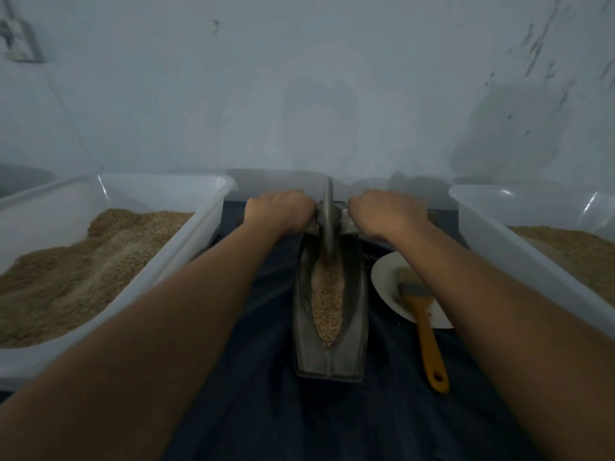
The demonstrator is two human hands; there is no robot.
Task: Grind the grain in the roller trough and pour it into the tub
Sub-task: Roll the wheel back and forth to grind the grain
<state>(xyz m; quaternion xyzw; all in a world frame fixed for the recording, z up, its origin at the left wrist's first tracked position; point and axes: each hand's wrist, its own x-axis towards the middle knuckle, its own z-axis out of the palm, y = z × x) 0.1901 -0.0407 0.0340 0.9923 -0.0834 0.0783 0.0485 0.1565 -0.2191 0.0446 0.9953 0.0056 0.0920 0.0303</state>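
Both hands are on the axle of the grinding wheel (pixel 327 221), one on each side. The left hand (pixel 281 212) has its fingers curled round the left handle, and the right hand (pixel 386 212) grips the right handle the same way. The wheel stands upright at the far end of the metal trough (pixel 356 294), its rim down in the groove.

The grain (pixel 327 304) lies in a narrow strip along the groove, reaching from just under the wheel toward the near end. So most of it sits nearer than the hands, between the two forearms, and the fingers do not touch it.

The step in hand looks like the grinding stroke. To do it well, the wheel should roll toward the near end with even weight on both handles, so the rim stays in the groove and does not tip. A slow, full stroke would likely keep kernels from jumping over the sides onto the dark cloth (pixel 266 394).

The left tub (pixel 206 207) holds a heap of ground meal, and the right tub (pixel 482 221) also holds grain. A brush (pixel 422 314) with a yellow handle rests on a white plate (pixel 382 277) just right of the trough.
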